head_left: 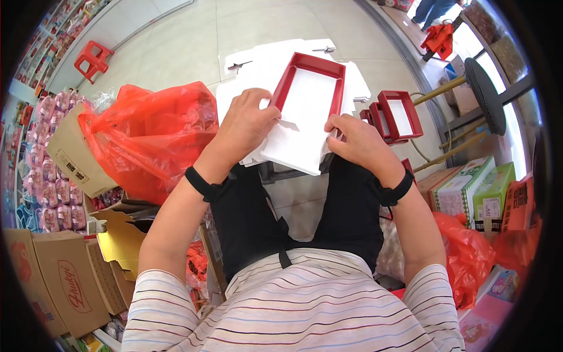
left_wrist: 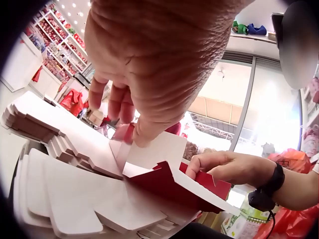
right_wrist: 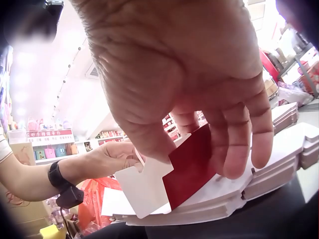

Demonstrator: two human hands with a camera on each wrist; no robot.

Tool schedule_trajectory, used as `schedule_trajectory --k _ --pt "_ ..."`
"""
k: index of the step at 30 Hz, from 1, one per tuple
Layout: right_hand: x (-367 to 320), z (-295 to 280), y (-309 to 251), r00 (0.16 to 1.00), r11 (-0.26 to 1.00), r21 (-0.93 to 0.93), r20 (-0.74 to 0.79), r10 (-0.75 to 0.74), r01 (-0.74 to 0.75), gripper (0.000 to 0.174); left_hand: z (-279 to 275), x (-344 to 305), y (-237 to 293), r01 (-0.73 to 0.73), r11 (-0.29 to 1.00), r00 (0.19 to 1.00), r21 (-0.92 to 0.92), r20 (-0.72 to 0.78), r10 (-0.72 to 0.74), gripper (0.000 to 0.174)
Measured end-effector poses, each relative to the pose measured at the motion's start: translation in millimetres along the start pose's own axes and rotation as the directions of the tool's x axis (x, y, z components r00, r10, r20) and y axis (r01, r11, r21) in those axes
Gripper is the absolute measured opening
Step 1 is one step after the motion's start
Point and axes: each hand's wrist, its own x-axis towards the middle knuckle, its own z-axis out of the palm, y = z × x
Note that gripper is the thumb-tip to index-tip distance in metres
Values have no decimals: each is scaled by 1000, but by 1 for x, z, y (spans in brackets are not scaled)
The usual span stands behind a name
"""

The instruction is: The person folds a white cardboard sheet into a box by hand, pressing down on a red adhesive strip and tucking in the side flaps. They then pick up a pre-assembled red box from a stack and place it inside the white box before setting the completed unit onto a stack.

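Note:
A partly folded cardboard box (head_left: 319, 62), red with a white inside, lies over a stack of flat white cardboard blanks (head_left: 246, 73). Its far end and sides stand up, while the near end flap (head_left: 293, 151) is flat and points toward the person. My left hand (head_left: 249, 120) pinches the left side wall near that flap. On the opposite wall my right hand (head_left: 362, 142) grips with thumb and fingers. In the right wrist view, the right thumb is at a white tab, with the fingers behind the red wall (right_wrist: 192, 167).
Folded red boxes (head_left: 402, 117) sit right of the stack, near a round-topped stool (head_left: 485, 97) on its side. A large red plastic bag (head_left: 158, 135) is at the left, above brown cartons (head_left: 73, 284). A red stool (head_left: 92, 60) stands farther back on the tiled floor.

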Motion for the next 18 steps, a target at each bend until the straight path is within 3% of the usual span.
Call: schedule_trajectory --k 2,5,7,9,12,18 --pt "-1 -1 4 1000 1000 16 11 -21 21 23 -2 5 11 -112 988 978 105 -162 128 20" --pt "3 -6 8 998 997 79 61 0 -5 25 7 4 9 -93 973 995 -209 1 96 19" --pt "8 -8 14 993 993 90 97 69 -78 27 8 2 17 105 948 992 -300 96 -80 11" --pt "7 -4 19 999 988 151 -24 32 -28 29 11 3 21 235 909 970 -345 142 -198 12" --pt "5 -1 17 996 986 158 -74 59 -46 28 22 1 25 338 819 935 -463 64 -349 14" --pt "6 15 11 993 999 23 -112 46 -44 25 32 0 36 318 784 931 -534 19 -365 13"
